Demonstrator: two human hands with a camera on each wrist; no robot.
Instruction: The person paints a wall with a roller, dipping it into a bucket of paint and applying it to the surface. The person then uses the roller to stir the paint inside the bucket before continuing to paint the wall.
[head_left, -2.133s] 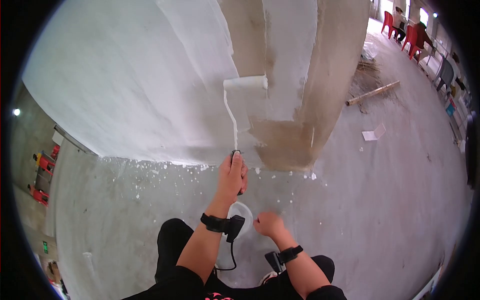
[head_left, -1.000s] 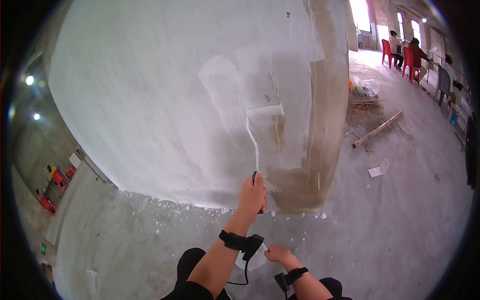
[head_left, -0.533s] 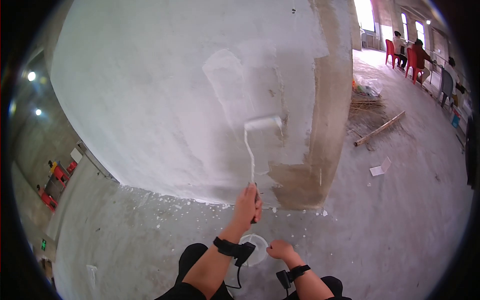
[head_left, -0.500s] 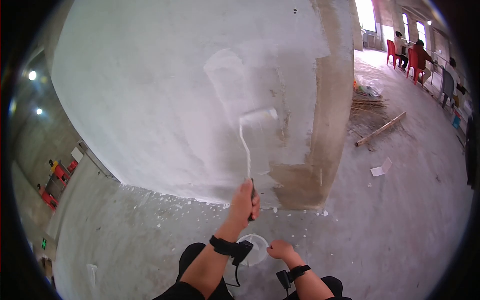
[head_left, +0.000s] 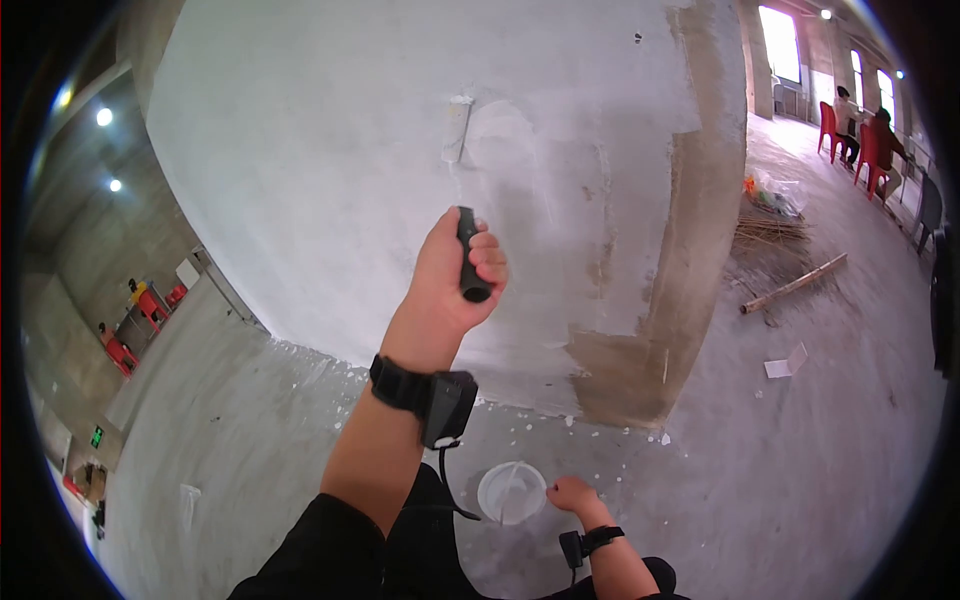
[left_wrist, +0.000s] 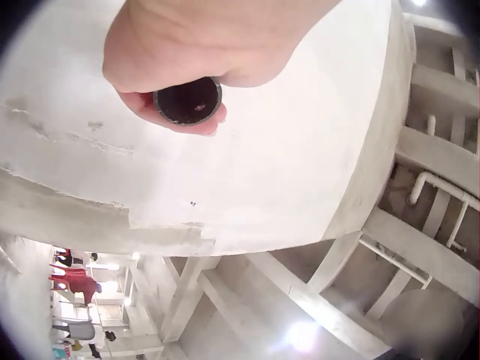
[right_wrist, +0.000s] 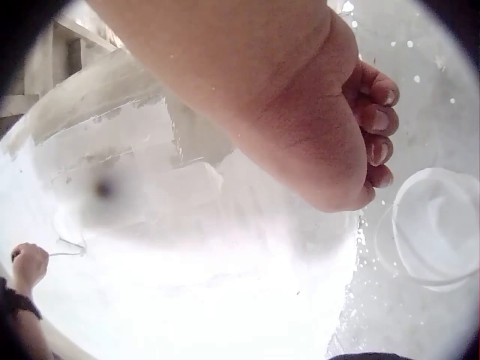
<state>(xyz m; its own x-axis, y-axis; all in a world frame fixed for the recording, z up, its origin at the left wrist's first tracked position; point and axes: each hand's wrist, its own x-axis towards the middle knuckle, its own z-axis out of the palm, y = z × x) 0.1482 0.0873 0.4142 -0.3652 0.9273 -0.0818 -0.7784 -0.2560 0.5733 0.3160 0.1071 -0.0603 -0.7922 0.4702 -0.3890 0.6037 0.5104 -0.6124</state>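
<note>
The roller (head_left: 457, 133) has turned upright and moved up and left along the wall (head_left: 300, 200), so it's now beside the pale patch (head_left: 503, 132) it sat below half a second ago. The left hand (head_left: 437, 275) has its fingers wrapped round the black handle (head_left: 471, 262), butt end poking out. Near the white bucket (head_left: 530, 495) on the floor (head_left: 280, 480), the right hand (head_left: 574, 493) is loosely curled (holding nothing, as far as I can see). People (head_left: 880, 140) sit on red chairs (head_left: 868, 172) off to the right.
</note>
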